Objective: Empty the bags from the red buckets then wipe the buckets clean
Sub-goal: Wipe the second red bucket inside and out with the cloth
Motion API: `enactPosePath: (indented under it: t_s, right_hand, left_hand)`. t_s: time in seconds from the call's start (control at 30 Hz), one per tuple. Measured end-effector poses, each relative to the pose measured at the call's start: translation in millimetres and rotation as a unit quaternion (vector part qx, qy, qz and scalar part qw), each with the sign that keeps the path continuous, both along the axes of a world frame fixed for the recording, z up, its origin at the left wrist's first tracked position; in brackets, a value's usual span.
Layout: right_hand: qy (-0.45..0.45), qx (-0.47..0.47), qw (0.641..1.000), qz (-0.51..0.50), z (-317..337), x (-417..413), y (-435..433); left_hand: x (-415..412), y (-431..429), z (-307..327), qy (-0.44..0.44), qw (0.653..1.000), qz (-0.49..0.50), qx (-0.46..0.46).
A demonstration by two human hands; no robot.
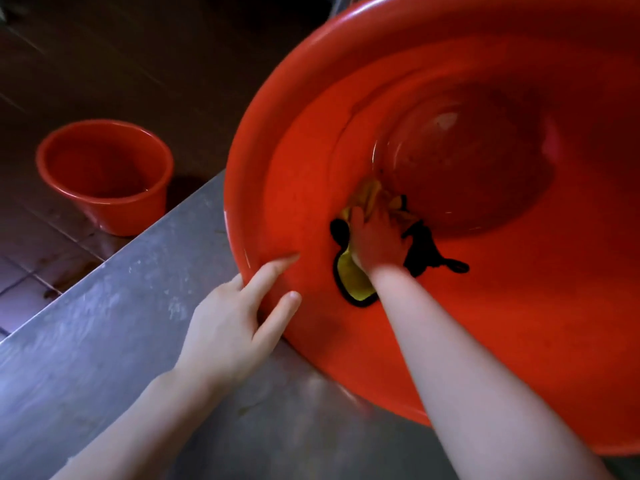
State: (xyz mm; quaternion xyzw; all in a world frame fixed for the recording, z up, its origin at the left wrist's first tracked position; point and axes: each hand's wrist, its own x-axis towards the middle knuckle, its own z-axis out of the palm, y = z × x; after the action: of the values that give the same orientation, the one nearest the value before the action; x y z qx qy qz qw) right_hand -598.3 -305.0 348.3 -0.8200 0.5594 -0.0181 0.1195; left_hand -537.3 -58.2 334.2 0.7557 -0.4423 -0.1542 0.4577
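A big red bucket [519, 306] lies tilted on a steel table, its mouth facing me. My right hand [375, 237] reaches deep inside and presses a yellow cloth with black edging [353, 278] against the inner wall near the bottom. My left hand [232, 317] holds the bucket's rim at its lower left, thumb and a finger inside the lip, other fingers behind it. A second, smaller red bucket [104, 174] stands upright on the floor at the left, apart from both hands.
The steel table [104, 341] runs diagonally from lower left toward the tilted bucket, with its edge dropping to a dark tiled floor [41, 258] at the left. The floor shows dirty marks near the small bucket.
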Motion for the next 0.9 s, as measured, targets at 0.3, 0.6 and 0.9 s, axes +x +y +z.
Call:
enactPosePath:
  t_s: [0.3,0.6,0.9]
  right_hand:
    - [0.088,-0.018,0.994,0.069,-2.2,-31.2,-3.7]
    - [0.156,-0.032,0.985,-0.060,8.1,-63.0,11.1]
    - [0.053,-0.045,0.984,0.162,9.5,-52.6,124.8]
  left_hand:
    - [33.3,-16.1,24.2,-0.045,0.987,0.075,-0.132]
    - [-32.3,-25.9,-16.3,0.096,0.981,0.110,-0.130]
    - [-28.7,-26.8,-13.1,0.102,0.980,0.110,-0.130]
